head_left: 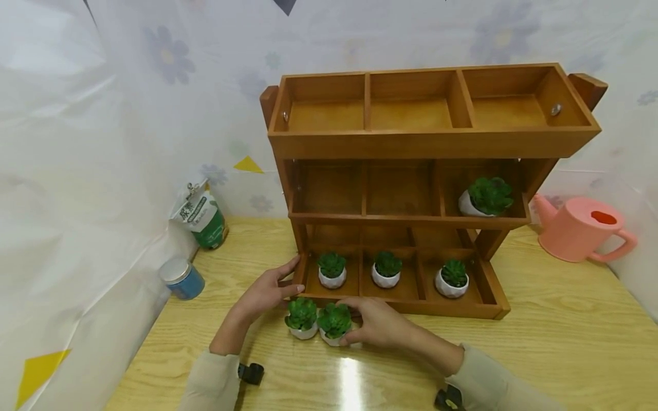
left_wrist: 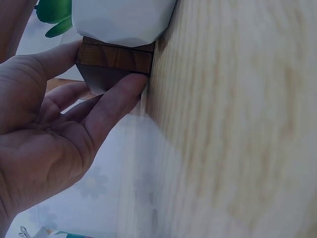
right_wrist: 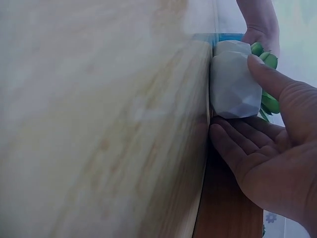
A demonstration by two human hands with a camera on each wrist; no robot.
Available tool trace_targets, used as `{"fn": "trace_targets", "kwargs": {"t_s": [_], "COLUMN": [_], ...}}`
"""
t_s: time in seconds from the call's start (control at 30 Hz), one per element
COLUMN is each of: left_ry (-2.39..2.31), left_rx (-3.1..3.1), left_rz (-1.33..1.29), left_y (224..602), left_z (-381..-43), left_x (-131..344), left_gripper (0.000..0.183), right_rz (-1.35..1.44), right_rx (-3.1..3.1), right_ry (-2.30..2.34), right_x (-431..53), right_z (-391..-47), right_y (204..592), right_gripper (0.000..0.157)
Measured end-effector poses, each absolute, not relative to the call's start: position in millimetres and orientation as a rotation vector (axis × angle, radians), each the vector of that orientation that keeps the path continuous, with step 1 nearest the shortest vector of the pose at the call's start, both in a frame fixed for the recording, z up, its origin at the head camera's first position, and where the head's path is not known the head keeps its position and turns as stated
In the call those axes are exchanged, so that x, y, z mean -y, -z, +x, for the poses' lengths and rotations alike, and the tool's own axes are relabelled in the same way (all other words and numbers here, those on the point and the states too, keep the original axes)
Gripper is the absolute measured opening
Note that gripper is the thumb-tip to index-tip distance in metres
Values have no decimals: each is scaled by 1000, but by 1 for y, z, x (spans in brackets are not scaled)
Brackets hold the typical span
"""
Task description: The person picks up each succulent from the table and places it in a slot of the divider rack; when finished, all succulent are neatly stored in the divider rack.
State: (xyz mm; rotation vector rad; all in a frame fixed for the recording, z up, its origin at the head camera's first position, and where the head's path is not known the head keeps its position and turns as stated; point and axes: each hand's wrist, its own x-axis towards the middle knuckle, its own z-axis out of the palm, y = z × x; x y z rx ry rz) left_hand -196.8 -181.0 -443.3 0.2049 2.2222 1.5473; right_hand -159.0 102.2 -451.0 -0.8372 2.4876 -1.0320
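A wooden three-tier plant stand (head_left: 354, 145) stands on the table. My left hand (head_left: 265, 292) grips the front left corner of its bottom tier; in the left wrist view, thumb and fingers lie around the wooden end (left_wrist: 116, 57). Two potted succulents in white faceted pots sit side by side before that tier. My right hand (head_left: 382, 324) holds the right one (head_left: 335, 321), its thumb on the near side of the pot (right_wrist: 237, 87) and fingers on the far side. The left succulent (head_left: 301, 315) sits beside it, close to my left hand.
Three smaller succulents, including one on the left (head_left: 332, 269), sit in the bottom tier; another succulent (head_left: 485, 197) is in the middle tier's right compartment. A pink watering can (head_left: 578, 228) stands right. A blue jar (head_left: 182, 278) and a clipped green-white bag (head_left: 203, 220) stand left.
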Motion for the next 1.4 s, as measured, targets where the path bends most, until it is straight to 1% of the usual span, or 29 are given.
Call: {"fn": "trace_targets", "kwargs": {"t_s": [0.3, 0.5, 0.63, 0.93, 1.17, 1.4], "left_ry": [-1558, -1563, -1566, -1549, -1525, -1530], "left_rx": [-2189, -2183, -2180, -2190, -2230, -2216], "left_rz": [228, 225, 214, 234, 246, 253], "left_y": [444, 444, 443, 443, 441, 441], "left_z": [-197, -197, -197, -198, -196, -195], "left_x": [182, 183, 183, 182, 182, 183], "left_gripper": [75, 74, 74, 75, 74, 75], "right_rz": [-816, -729, -711, -731, -747, -735], "right_rx": [-2424, -2401, -2421, -2482, -2591, -2637], "right_ry": [1127, 1155, 1178, 1225, 1191, 1233], "right_x": [-108, -119, -127, -146, -161, -174], "right_z": [-156, -152, -149, -149, -154, -159], "right_y": [452, 444, 436, 413, 394, 367], "right_gripper": [58, 67, 72, 68, 75, 74]}}
